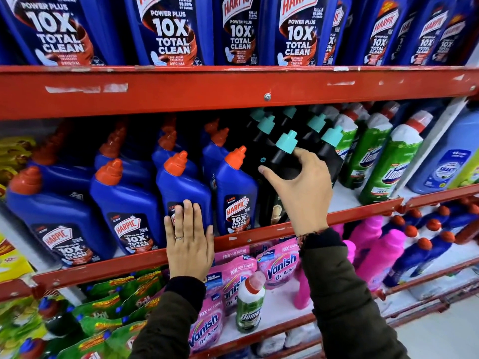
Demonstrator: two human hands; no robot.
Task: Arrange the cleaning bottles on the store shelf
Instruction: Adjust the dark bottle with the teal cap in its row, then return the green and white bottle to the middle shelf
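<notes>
On the middle red shelf point(337, 218) stand rows of blue Harpic bottles with orange caps. My left hand point(189, 242) lies flat, fingers together, against the front of one blue Harpic bottle point(181, 187) at the shelf edge. To its right, my right hand point(300, 187) grips the shoulder of a black bottle with a teal cap point(282, 156) in the front of a black-bottle group point(318, 136). Another blue Harpic bottle point(237, 193) stands between the two hands.
Green and white Domex bottles point(388, 161) stand right of the black ones, with a bare patch of shelf in front. Large Harpic bottles point(168, 29) fill the top shelf. Below are pink Vanish pouches point(280, 265), a lone Domex bottle point(250, 301), pink bottles point(375, 252) and green pouches point(111, 307).
</notes>
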